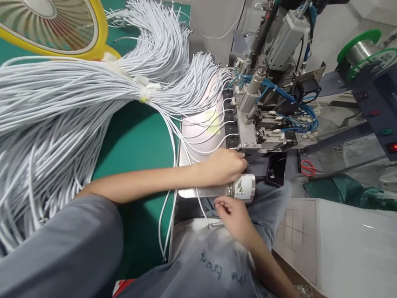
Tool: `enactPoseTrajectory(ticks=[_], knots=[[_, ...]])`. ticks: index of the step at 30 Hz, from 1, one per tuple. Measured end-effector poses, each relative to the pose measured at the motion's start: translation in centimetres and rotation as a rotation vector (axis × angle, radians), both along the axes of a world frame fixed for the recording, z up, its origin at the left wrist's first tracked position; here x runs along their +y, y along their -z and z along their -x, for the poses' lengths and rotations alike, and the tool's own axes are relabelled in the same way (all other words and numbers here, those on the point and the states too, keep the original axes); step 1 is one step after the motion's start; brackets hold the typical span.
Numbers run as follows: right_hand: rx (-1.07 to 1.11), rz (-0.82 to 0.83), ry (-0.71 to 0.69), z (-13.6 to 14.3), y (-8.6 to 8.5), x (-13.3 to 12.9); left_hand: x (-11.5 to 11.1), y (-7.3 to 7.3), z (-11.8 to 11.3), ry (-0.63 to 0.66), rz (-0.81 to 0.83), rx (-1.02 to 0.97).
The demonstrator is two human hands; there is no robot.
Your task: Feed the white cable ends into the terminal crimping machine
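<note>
My left hand (pixel 225 165) is closed at the front end of the row of black cable slots (pixel 233 129) on the machine (pixel 251 126). Its fingertips are partly hidden, and what they pinch does not show. Above my lap, my right hand (pixel 236 216) has its fingers curled together; anything in them is too small to make out. Thin white cables (pixel 203 152) run from a large tied bundle (pixel 144 92) into the slots. One loose cable (pixel 200 203) hangs past the table edge, left of my right hand. A labelled jar (pixel 245 188) lies on its side between my hands.
A yellow-rimmed fan (pixel 101 22) stands at the far left on the green table (pixel 141 157). Right of the machine are a phone (pixel 276 168), red-handled scissors (pixel 308 168), a wire spool (pixel 360 54) and a control box (pixel 395 107). A white bin (pixel 360 249) stands at right.
</note>
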State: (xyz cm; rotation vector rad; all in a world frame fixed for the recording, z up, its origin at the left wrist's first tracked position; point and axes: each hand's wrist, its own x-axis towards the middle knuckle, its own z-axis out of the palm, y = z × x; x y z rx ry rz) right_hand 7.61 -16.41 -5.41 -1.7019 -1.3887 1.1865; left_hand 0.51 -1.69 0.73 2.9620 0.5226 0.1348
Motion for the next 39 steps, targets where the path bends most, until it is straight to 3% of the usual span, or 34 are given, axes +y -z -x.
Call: enactPoseTrajectory(ticks=[2, 6, 8, 10, 13, 18, 20, 25, 33, 36, 39], knots=[[-0.021, -0.007, 0.013, -0.3, -0.2, 0.2, -0.6, -0.1, 0.0, 0.09, 0.037, -0.091], [0.039, 0.083, -0.169, 1.2, 0.1, 0.2, -1.3, 0.2, 0.1, 0.185, 0.117, -0.193], [0.048, 0.075, -0.165, 1.4, 0.1, 0.0, -1.4, 0.2, 0.2, 0.21, 0.198, -0.215], [0.012, 0.015, -0.085, 0.3, -0.5, 0.0, -1.5, 0.1, 0.1, 0.226, 0.295, -0.217], [-0.033, -0.097, 0.149, -2.9, -2.2, 0.9, -1.5, -0.1, 0.1, 0.216, 0.431, -0.227], [0.184, -0.283, 0.504, -6.4, -4.4, 3.8, -0.3, 0.5, 0.0, 0.14, 0.506, -0.365], [0.271, -0.31, 0.565, -6.4, -4.5, 4.7, 0.2, 0.5, 0.0, 0.124, 0.509, -0.436], [0.498, -0.38, 0.561, -5.6, -3.8, 5.6, 0.8, -0.4, 0.1, 0.078, 0.511, -0.548], [0.109, -0.613, 0.585, -5.2, -4.2, 5.5, 0.6, 0.0, 0.1, 0.163, 0.465, -0.637], [-0.11, -0.681, 0.567, -5.5, -4.9, 5.3, 0.7, 0.3, 0.1, 0.169, 0.364, -0.667], [-0.145, -0.67, 0.506, -5.9, -5.3, 5.2, 0.7, 0.3, 0.1, 0.201, 0.273, -0.664]])
